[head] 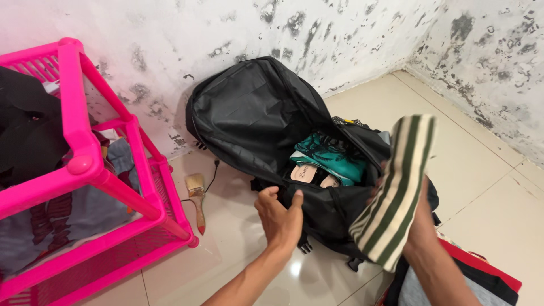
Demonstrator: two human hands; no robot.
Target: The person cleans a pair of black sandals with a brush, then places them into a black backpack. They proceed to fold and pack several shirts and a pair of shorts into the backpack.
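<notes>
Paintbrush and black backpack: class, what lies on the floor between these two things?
In the head view, a thin black cord runs over the pale tiles between the paintbrush and the black backpack; otherwise that stretch is bare tile.

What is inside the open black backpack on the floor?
Inside the open black fabric backpack lie a folded teal patterned cloth and a pair of beige flat sandals. Anything deeper is hidden beneath them and behind the backpack's front wall.

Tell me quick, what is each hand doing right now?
Left hand: closed on the edge of the black backpack.
Right hand: holding a folded striped cloth.
</notes>
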